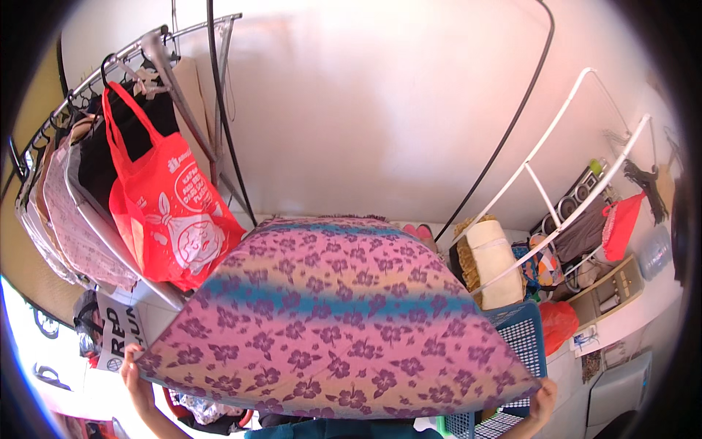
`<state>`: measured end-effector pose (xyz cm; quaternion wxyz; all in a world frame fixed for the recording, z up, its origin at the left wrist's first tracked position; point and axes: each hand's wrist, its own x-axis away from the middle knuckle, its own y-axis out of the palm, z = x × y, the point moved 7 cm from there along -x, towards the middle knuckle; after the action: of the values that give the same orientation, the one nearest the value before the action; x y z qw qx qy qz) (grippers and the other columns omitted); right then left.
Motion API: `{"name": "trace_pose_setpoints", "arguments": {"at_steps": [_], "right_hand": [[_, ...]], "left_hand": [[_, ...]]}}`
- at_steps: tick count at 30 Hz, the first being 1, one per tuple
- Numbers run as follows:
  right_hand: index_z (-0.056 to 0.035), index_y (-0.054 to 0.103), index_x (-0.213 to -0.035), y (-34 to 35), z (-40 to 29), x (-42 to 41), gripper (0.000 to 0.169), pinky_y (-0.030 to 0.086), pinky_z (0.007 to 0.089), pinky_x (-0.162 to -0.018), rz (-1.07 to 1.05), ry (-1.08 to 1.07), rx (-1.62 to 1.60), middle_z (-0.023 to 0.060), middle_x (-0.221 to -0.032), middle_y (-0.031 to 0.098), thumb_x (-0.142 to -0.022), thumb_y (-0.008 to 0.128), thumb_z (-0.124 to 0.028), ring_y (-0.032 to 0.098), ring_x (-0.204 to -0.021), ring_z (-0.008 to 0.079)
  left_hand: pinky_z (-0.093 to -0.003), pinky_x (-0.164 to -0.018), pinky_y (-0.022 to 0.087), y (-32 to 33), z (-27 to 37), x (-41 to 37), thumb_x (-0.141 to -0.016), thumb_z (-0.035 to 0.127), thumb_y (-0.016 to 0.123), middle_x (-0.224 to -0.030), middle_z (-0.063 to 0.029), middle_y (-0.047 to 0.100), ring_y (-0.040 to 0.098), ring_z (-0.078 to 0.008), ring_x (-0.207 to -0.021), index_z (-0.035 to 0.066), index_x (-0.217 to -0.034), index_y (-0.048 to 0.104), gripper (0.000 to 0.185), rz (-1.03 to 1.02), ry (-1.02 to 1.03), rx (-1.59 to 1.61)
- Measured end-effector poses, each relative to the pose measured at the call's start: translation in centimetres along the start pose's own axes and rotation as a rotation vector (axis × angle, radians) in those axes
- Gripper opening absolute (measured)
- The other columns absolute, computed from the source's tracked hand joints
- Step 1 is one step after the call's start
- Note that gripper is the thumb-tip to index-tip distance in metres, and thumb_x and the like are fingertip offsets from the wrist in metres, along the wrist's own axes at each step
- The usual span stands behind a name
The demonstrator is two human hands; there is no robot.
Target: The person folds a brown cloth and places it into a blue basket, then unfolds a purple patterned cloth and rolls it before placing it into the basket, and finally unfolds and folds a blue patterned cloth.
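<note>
A pink, purple and tan cloth [340,340] printed with hibiscus flowers, with blue bands across it, is spread taut in front of me. Its far edge bears a dark fringe. At the near left corner my left hand [134,378] grips the cloth. My right hand [543,400] pinches the opposite near corner. Between my hands the near edge sags slightly over my teal clothing [340,429]. Whatever lies beneath the cloth is hidden.
Left, a metal clothes rack [164,60] carries hung garments and a red tote bag [175,203]. Right are a blue plastic basket [521,335], a rolled cream bundle [493,263] and a white metal rack [540,206]. Black poles [219,110] rise before the wall [340,120].
</note>
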<state>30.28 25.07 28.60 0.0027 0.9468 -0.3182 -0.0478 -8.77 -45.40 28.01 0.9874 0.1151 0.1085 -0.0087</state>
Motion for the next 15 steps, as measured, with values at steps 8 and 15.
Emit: {"name": "trace_pose_setpoints", "arguments": {"at_steps": [8, 15], "right_hand": [[0.0003, 0.061, -0.074, 4.6, 4.1, -1.3, 0.036, 0.035, 0.0446, -0.095, -0.079, -0.008, 0.150, 0.0232, -0.121, 0.049, -0.076, 0.068, -0.035, 0.047, -0.113, 0.0344], [-0.0013, 0.056, -0.082, 3.7, 6.1, -2.5, 0.035, 0.030, 0.0466, -0.102, 0.032, -0.155, -0.173, 0.0110, -0.093, 0.054, -0.084, 0.060, -0.036, 0.053, -0.098, 0.0262]], "left_hand": [[-0.0317, -0.086, 0.038, -2.2, -7.9, 3.4, -0.079, 0.021, 0.064, -0.110, -0.0168, 0.055, 0.051, -0.0187, -0.094, 0.007, -0.071, 0.053, 0.019, -0.096, -0.139, -0.063], [-0.0486, -0.105, 0.026, 0.9, -6.1, 1.8, -0.085, 0.032, 0.060, -0.094, -0.0101, 0.054, 0.049, -0.0287, -0.106, 0.010, -0.077, 0.056, 0.023, -0.090, 0.150, 0.179]]}}
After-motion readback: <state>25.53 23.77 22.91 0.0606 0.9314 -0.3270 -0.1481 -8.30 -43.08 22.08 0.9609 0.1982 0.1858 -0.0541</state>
